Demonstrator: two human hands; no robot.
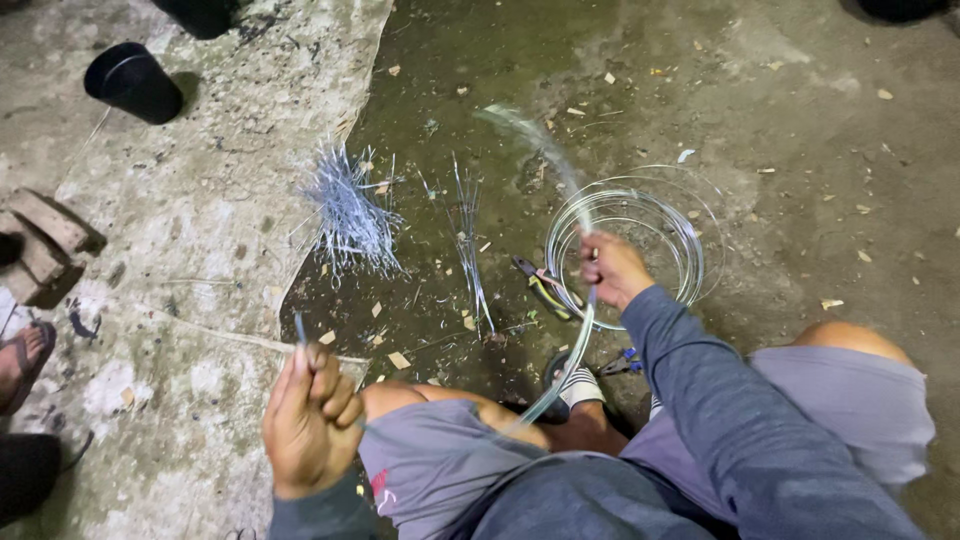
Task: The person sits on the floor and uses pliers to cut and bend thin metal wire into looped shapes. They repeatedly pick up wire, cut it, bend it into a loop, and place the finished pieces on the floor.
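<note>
While my left hand (310, 420) clenches the wire (560, 375) end and my right hand (612, 268) grips it by the coil (630, 240), I'd keep it taut (pliers (545, 290) lie close).

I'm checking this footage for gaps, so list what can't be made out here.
Head view only:
- Wire swung by the right hand: motion-blurred.
- Pliers: handles hidden behind the right hand and wire coil.
- Left hand: what its curled fingers grip is hidden.
- Sandalled foot: cut by the left edge.
</note>
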